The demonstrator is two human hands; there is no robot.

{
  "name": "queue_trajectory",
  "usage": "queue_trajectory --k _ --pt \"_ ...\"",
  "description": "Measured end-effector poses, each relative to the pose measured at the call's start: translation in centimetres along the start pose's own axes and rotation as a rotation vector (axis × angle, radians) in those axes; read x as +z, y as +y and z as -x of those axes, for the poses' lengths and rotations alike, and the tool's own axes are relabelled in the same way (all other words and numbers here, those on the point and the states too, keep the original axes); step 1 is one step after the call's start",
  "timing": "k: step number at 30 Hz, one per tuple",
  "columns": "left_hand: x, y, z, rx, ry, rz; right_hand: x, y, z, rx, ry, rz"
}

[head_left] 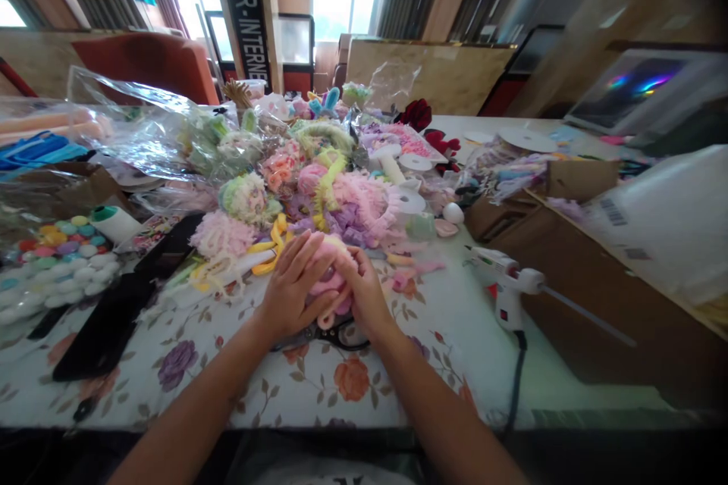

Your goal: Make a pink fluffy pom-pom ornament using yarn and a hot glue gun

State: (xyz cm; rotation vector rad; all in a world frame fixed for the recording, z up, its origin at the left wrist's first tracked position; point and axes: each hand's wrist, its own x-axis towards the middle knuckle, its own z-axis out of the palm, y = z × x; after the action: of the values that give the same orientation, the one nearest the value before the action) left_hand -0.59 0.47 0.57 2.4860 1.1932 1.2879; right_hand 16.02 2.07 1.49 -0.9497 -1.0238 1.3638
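Near the middle of the flowered tablecloth (250,386), a pink fuzzy craft piece (333,280) is between my two hands. My left hand (293,288) lies over its left side, fingers bent across it. At its right side, my right hand (367,292) is curled round it, some fingers hidden behind. Below the piece, black-handled scissors (346,337) lie on the cloth, partly covered by my hands. Yellow ribbon (273,246) lies just beyond my left hand.
A heap of pastel yarn (364,204) and clear plastic bags fills the back. On the right stand a white glue gun (509,284) and a cardboard box (597,280). To the left lie a black phone-like object (102,333) and bagged pompoms (65,265).
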Motion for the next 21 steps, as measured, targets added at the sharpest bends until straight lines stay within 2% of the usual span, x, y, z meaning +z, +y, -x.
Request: queue_trajectory --k 8,12,15,21 --pt "0.1 0.3 -0.9 0.084 -0.070 -0.115 -0.7 -0.8 -0.3 0.062 -0.028 -0.130" --pt "-0.2 -0.3 -1.6 0.187 -0.090 -0.172 -0.9 -1.6 -0.3 0.098 -0.034 -0.206" --pt "0.2 -1.1 -2.0 0.247 -0.055 -0.169 -0.8 -1.7 -0.4 0.144 -0.038 -0.246" --pt "2.0 -1.8 -1.7 0.221 0.021 -0.081 -0.8 -0.8 -0.7 0.216 0.018 -0.253"
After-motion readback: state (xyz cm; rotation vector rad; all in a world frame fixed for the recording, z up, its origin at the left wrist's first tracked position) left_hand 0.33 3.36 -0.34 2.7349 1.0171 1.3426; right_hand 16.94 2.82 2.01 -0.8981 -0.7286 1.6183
